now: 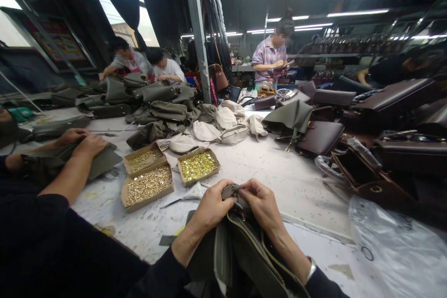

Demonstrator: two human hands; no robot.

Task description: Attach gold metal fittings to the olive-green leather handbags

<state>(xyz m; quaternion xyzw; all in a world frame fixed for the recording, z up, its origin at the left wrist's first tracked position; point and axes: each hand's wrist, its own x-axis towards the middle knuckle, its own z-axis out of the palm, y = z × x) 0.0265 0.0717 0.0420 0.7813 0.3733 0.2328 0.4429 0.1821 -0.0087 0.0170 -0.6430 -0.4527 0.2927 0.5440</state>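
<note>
A dark olive handbag (249, 247) with a zipped opening hangs below my hands at the table's near edge. My left hand (213, 202) pinches a grey-olive strap or tab at the bag's top between thumb and fingers. Close beside it, my right hand (260, 200) has its fingertips closed on the same piece; any small fitting between them is hidden. Just beyond my left hand lies a tool with a white-wrapped part (195, 192) and a thin dark tip. Cardboard boxes of gold-coloured metal pieces (199, 166) stand past it.
A co-worker's hands (85, 142) work on an olive piece at the left. Olive bags (167, 111) and cream pouches (226, 118) are piled across the back. Brown bags (321, 137) crowd the right, with clear plastic (387, 247) in front. A metal post (197, 32) rises behind.
</note>
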